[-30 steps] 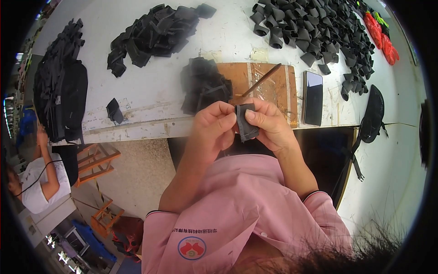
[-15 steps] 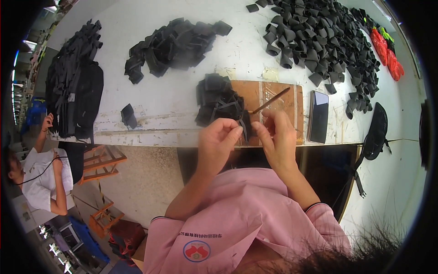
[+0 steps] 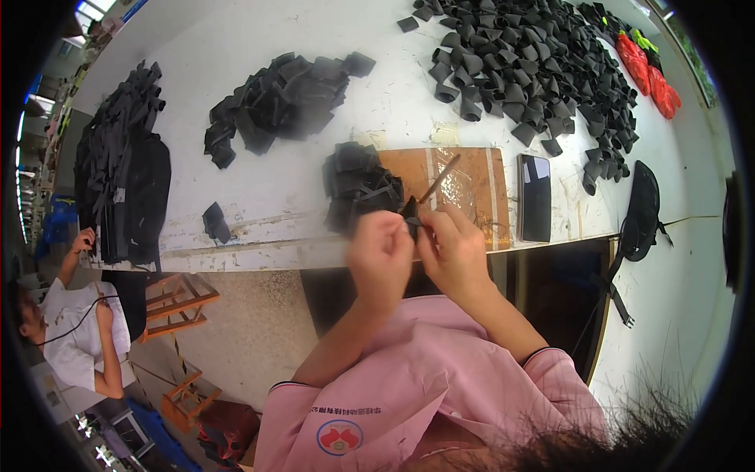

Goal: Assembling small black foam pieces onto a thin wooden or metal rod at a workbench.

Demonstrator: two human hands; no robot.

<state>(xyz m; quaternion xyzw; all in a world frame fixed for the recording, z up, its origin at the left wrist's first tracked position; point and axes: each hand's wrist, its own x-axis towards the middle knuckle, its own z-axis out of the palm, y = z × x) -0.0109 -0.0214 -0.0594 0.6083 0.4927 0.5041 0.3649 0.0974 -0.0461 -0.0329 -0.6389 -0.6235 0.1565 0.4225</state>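
A small black fabric piece (image 3: 411, 214) is pinched between my two hands at the table's near edge. My left hand (image 3: 381, 256) is closed at its near left side, partly smeared by motion. My right hand (image 3: 452, 248) has its thumb and fingers pressed together on the right side of the piece. A thin brown stick (image 3: 440, 178) slants up and right from the piece; its lower end is hidden there, and I cannot tell what grips it. Just beyond my left hand lies a small heap of black fabric pieces (image 3: 358, 185).
A brown board with clear tape (image 3: 480, 177) lies under the work, with a dark phone (image 3: 535, 197) right of it. Larger heaps of black pieces (image 3: 527, 67) lie beyond. A black pouch with straps (image 3: 641, 212) sits far right. At left, another person (image 3: 79, 322) handles black material.
The stick has swung steeper and shifted left over the board. My right hand has closed in on the black piece, and my hands are nearer each other. The whole view has tilted slightly.
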